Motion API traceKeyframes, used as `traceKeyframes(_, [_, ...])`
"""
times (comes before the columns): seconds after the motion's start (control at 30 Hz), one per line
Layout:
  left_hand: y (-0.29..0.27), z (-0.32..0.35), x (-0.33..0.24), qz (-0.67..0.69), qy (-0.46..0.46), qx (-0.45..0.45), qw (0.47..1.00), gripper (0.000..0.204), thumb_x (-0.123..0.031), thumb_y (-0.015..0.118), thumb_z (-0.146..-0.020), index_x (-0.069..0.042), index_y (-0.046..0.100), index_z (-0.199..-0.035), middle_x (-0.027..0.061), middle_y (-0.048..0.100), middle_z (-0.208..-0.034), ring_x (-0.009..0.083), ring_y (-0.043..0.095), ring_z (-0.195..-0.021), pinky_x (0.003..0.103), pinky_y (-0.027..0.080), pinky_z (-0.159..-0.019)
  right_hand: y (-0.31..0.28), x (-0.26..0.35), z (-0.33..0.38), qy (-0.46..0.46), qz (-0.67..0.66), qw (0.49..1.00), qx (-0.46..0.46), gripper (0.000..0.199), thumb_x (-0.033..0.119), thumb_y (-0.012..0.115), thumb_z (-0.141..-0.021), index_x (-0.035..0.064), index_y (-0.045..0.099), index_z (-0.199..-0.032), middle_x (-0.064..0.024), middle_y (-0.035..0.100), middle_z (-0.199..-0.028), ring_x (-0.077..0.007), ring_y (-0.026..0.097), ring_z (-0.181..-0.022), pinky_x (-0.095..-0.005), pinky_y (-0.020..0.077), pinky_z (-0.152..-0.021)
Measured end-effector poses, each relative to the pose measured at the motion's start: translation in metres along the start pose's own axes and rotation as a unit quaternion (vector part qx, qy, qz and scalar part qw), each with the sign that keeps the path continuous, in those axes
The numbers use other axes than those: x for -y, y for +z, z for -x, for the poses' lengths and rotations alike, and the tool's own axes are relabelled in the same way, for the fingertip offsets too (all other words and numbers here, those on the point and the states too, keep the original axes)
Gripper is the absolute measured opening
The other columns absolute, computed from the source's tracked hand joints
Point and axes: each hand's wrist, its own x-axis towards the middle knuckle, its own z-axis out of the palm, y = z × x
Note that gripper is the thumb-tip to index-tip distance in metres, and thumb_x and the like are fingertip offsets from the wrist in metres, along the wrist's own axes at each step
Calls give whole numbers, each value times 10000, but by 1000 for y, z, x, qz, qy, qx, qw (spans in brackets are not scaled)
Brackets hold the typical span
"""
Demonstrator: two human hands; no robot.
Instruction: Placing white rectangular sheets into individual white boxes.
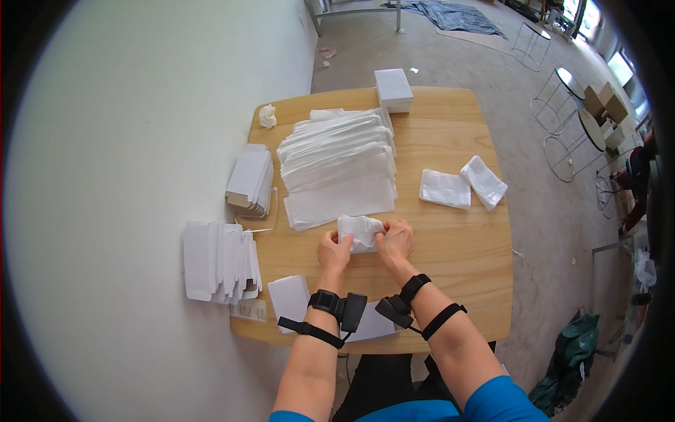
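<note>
Between my hands, over the wooden table point(450, 260), is a small folded white sheet point(361, 232), soft and wrinkled on top. My left hand point(333, 250) grips its left edge, the thumb lying on the front. On the other side, my right hand point(396, 240) pinches the right edge with curled fingers. Just beyond them lies a wide overlapping pile of thin white sheets point(341, 176). To the right rest two flat, shiny white packets, one squared to me point(445, 189) and another turned at an angle point(484, 183).
Flattened white cartons stand in two groups at the left, one farther point(249, 172) and one nearer point(221, 260). A white box stack point(394, 90) sits at the far edge. A crumpled white wad point(267, 116) is far left. White cards point(288, 302) lie by my left forearm. A wall borders the left.
</note>
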Motion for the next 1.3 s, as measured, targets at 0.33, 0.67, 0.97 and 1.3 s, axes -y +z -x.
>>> traceKeyframes(0.33, [-39, 36, -18, 239, 44, 271, 931, 294, -211, 624, -971, -6, 598, -1181, 62, 690, -1052, 154, 649, -933, 327, 518, -812, -62, -50, 8, 94, -200, 952, 210, 303, 163, 768, -771, 28, 696, -1033, -124, 659, -1163, -212, 624, -1085, -368, 507, -897])
traceKeyframes(0.67, [-145, 147, -59, 419, -89, 456, 780, 313, -165, 605, -995, -25, 589, -1274, 62, 663, -1207, 167, 641, -1092, 342, 523, -938, -105, -93, 138, 125, -714, 443, 528, 1082, 481, 834, -755, 82, 229, -1558, -101, 414, -1507, -226, 380, -1394, -384, 302, -1168])
traceKeyframes(0.97, [-176, 218, -28, 293, -87, 388, 869, 311, -134, 647, -965, -13, 599, -1248, 72, 665, -1186, 157, 638, -1065, 326, 518, -935, -193, -59, 213, 44, -554, 703, 444, 603, 257, 797, -845, 9, 539, -1330, -80, 606, -1269, -156, 566, -1166, -325, 457, -1012])
traceKeyframes(1.3, [-187, 285, -19, 302, -113, 472, 820, 367, -116, 759, -868, -10, 639, -1199, 74, 687, -1133, 172, 641, -1042, 344, 507, -932, -232, -90, 270, 139, -595, 664, 432, 478, 225, 816, -838, -2, 639, -1220, -62, 675, -1130, -137, 615, -1039, -281, 487, -915])
